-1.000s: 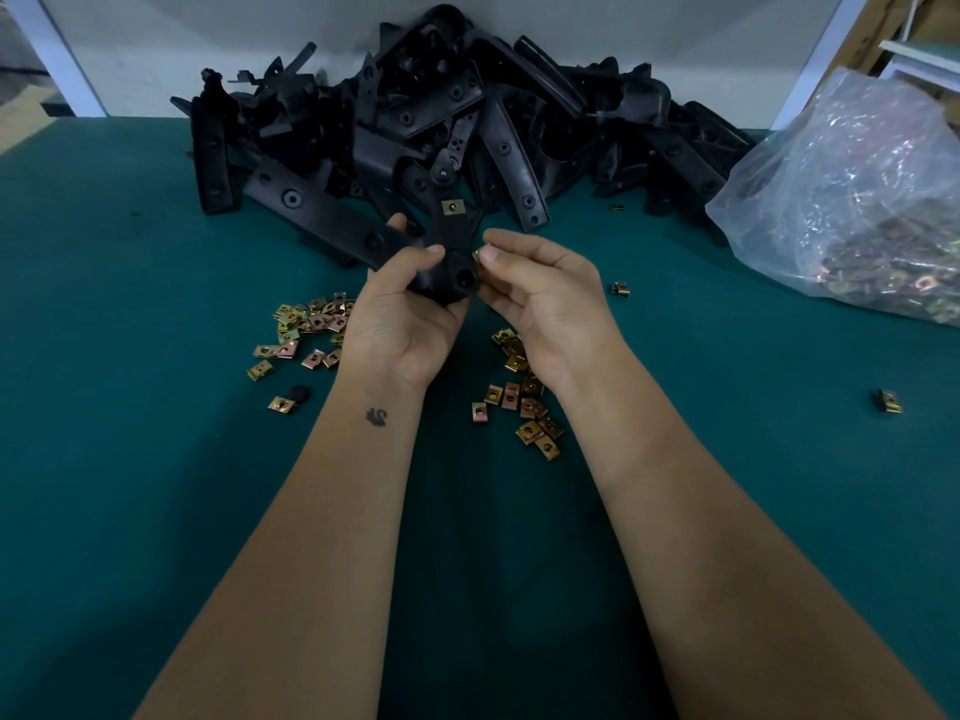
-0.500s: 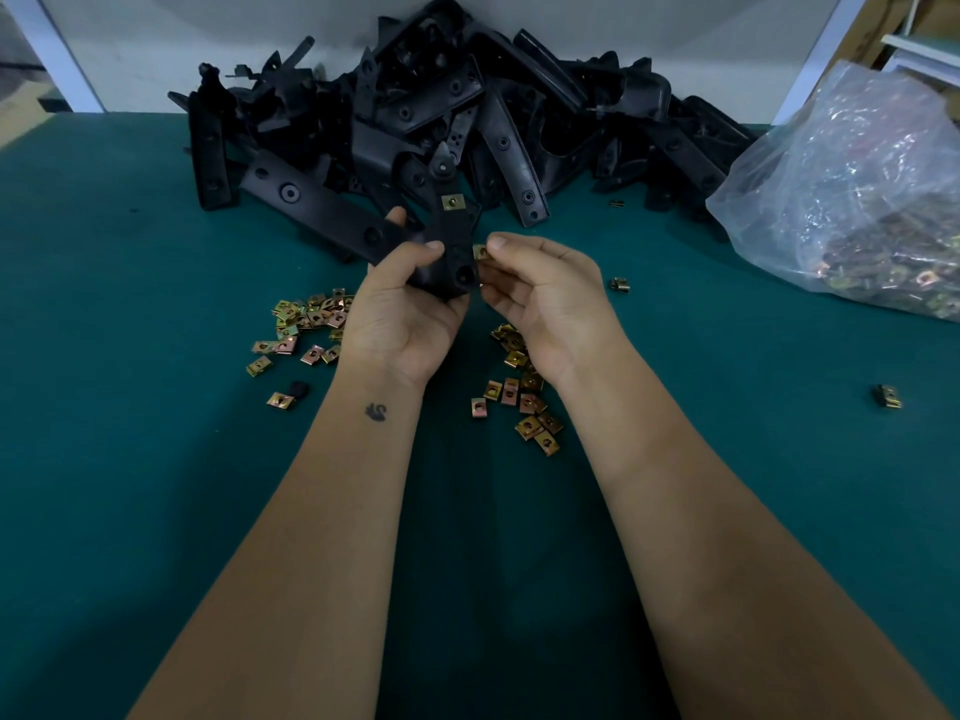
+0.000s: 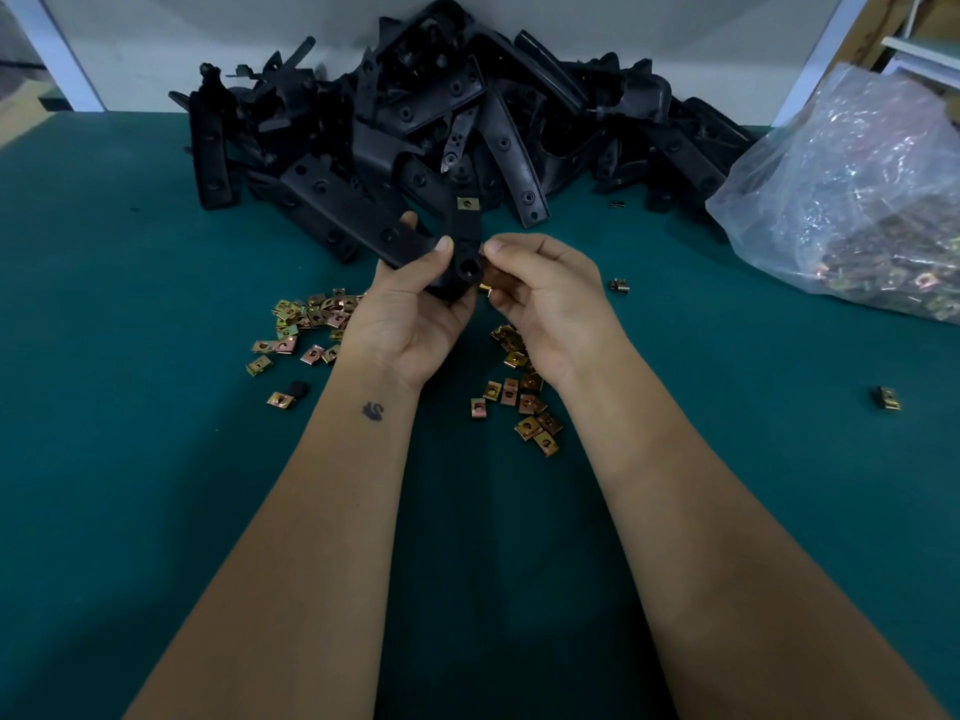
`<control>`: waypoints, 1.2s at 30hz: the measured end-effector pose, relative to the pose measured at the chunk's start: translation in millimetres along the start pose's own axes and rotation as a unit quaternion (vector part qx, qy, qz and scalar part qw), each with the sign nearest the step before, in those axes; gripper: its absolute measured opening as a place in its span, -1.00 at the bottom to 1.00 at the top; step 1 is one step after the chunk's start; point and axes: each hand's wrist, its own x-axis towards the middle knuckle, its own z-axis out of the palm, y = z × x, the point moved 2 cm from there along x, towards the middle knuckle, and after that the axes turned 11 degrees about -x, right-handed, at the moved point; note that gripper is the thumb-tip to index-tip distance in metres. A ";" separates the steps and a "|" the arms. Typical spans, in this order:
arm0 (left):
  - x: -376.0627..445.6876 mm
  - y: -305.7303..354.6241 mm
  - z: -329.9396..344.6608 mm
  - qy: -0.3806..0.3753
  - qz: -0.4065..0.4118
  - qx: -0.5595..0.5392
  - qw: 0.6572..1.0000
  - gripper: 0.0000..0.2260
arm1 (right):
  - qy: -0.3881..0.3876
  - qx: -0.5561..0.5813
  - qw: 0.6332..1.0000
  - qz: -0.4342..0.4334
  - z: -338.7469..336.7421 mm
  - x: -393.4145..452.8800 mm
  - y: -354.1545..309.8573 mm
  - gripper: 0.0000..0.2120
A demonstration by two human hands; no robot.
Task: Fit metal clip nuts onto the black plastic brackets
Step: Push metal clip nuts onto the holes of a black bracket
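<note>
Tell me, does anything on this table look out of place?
A few clip nuts lie strayed from the two loose piles: one far right, one beside the right hand, one by the bracket heap. A small black piece sits among the left pile.

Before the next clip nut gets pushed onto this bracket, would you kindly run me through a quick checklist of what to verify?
1. Left hand grips the bracket firmly: ok.
2. First clip nut already seated on the bracket's upper end: ok.
3. Lower hole facing up and unobstructed: ok.
4. Right hand pinches a clip nut beside that end: ok.
5. Nut's open side facing the bracket edge: cannot tell.
6. Spare loose nuts within reach on the table: ok.
</note>
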 end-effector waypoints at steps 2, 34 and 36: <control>0.2 -0.1 0.0 0.003 -0.001 0.018 1.000 -0.71 | 0.002 0.000 1.000 -0.005 0.1 0.4 -0.3 -0.81; -4.2 -7.0 3.7 -0.034 -0.037 0.144 0.988 -0.89 | 0.029 -0.015 0.999 -0.015 -2.5 0.6 -2.3 -0.77; -2.1 -7.7 2.7 -0.012 -0.032 0.144 0.989 -0.90 | 0.051 -0.065 0.996 -0.036 -1.3 -0.1 -2.8 -0.82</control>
